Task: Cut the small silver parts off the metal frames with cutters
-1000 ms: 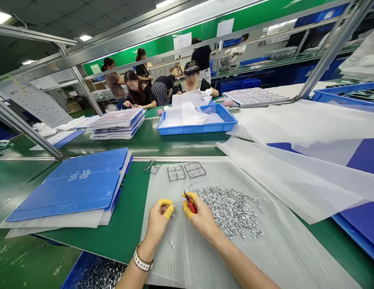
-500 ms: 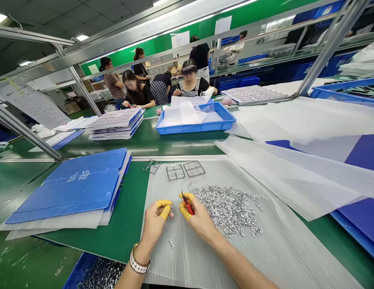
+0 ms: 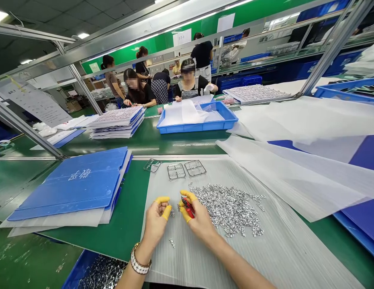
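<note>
Yellow finger cots cover fingertips on both hands. My left hand (image 3: 157, 214) pinches a small shiny metal piece (image 3: 172, 211) between thumb and fingers. Close by on the right, my right hand (image 3: 195, 210) is closed around red-handled nippers (image 3: 188, 206), their dark jaws pointing up and left. A tiny bit of metal shows at its fingertips, too small to name. A heap of small silvery metal pieces (image 3: 231, 208) lies right of that hand on a white foam sheet (image 3: 205, 261). One loose metal piece (image 3: 172, 243) rests below my hands.
Flat metal frames (image 3: 195, 168) lie at the sheet's far edge. Blue boards (image 3: 72, 184) with foam sheets are stacked at left. A blue tray (image 3: 195, 127) stands beyond, and a bin (image 3: 80, 269) of metal scraps sits below the table edge. Several people work across the bench.
My left hand's fingers have shifted slightly, and more of the metal piece shows below them. The nippers have turned a little in my right hand. The view has moved slightly.
</note>
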Available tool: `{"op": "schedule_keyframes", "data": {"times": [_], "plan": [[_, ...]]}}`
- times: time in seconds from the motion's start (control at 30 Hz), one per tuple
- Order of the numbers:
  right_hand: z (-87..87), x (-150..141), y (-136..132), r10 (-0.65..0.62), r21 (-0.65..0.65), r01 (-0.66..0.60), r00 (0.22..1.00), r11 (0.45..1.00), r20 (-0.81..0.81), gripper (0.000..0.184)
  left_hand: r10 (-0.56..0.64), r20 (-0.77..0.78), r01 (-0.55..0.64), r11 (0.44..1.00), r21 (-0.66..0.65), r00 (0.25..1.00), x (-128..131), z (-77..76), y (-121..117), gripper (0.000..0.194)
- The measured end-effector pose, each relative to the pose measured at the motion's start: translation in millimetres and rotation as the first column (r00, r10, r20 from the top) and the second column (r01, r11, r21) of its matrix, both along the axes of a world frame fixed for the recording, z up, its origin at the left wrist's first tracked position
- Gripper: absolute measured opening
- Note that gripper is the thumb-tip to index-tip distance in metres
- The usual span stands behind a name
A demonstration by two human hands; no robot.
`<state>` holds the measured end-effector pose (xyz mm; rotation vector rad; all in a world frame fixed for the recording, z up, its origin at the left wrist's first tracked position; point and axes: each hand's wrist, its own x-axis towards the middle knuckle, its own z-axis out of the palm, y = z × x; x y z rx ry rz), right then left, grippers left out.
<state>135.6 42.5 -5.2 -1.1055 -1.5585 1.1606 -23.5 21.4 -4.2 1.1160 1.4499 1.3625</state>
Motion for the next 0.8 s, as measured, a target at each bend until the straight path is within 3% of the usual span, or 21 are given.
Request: {"op": "schedule_keyframes", "data": {"times": [0.13, 0.57, 0.7, 0.8], "plan": [[2.6, 0.0, -0.3, 0.002, -0.030, -0.003, 1.000, 1.000, -0.017, 0.042, -0.025, 0.034, 0.026, 0.999, -0.033, 0.999, 6.4, 2.2, 1.2, 0.021], [3.8, 1.6, 0.4, -0.006, -0.019, 0.006, 1.000, 1.000, 0.010, 0.042, -0.050, 0.070, 0.054, 0.998, -0.045, 0.996, 17.5, 3.2, 5.5, 0.024], [7.3, 15.5, 1.3, -0.060, 0.041, 0.054, 0.983, 0.998, 0.171, 0.044, -0.131, -0.003, 0.131, 0.991, -0.035, 0.991, 24.5, 6.5, 5.3, 0.024], [13.4, 32.9, 0.5, -0.104, 0.066, 0.084, 0.898, 0.994, 0.428, 0.046, -0.194, -0.139, 0.193, 0.981, -0.018, 0.971, 17.2, 8.3, 6.8, 0.022]]}}
